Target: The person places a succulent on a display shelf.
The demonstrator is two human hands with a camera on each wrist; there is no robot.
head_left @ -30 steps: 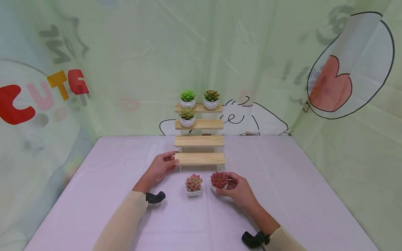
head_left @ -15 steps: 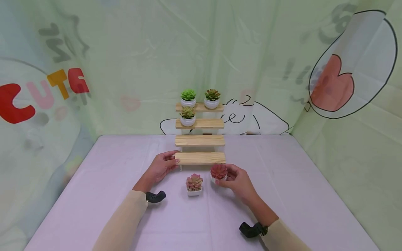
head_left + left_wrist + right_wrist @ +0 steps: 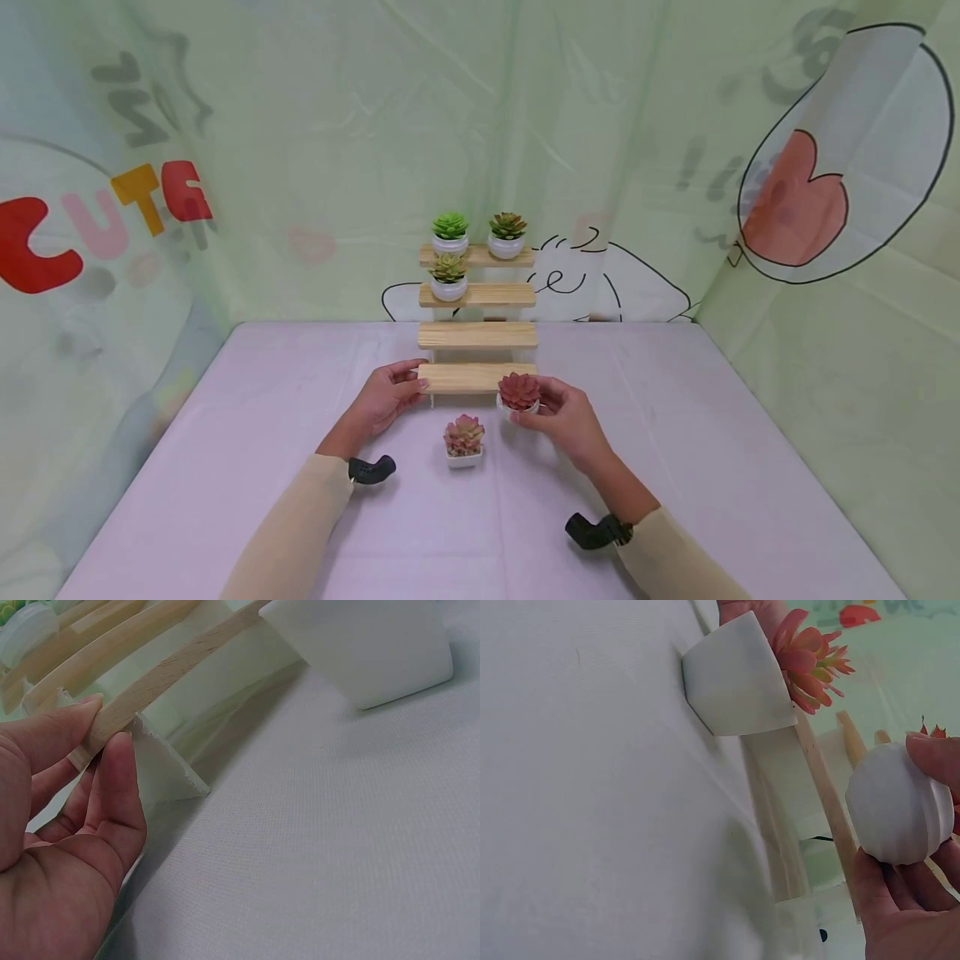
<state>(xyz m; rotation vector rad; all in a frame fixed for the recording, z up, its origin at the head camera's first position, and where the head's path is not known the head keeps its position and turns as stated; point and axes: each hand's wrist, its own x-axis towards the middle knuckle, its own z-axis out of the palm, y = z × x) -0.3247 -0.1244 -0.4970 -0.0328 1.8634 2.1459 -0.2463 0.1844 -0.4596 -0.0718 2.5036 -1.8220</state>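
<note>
My left hand (image 3: 384,400) pinches the left end of the lowest wooden step of a tiered plant stand (image 3: 457,379); in the left wrist view, thumb and fingers close around the end of that wooden slat (image 3: 161,679). A dark red potted succulent (image 3: 519,390) is held in my right hand (image 3: 573,423), overlapping the right front of the lowest step in the head view. From the right wrist, its round white pot (image 3: 892,802) shows raised off the cloth, thumb and fingers on its sides. A pink succulent in a squarish white pot (image 3: 464,442) stands on the cloth before the stand.
Two potted succulents, one bright green (image 3: 450,233) and one brownish green (image 3: 507,236), stand on the top step. A yellowish-green succulent (image 3: 448,277) sits at the left of the step below. Behind the cloth-covered table (image 3: 315,358) hangs a printed curtain (image 3: 337,167).
My right hand has lifted the red succulent from the cloth and carried it forward to the lowest step's right front. The left hand keeps its grip on the stand.
</note>
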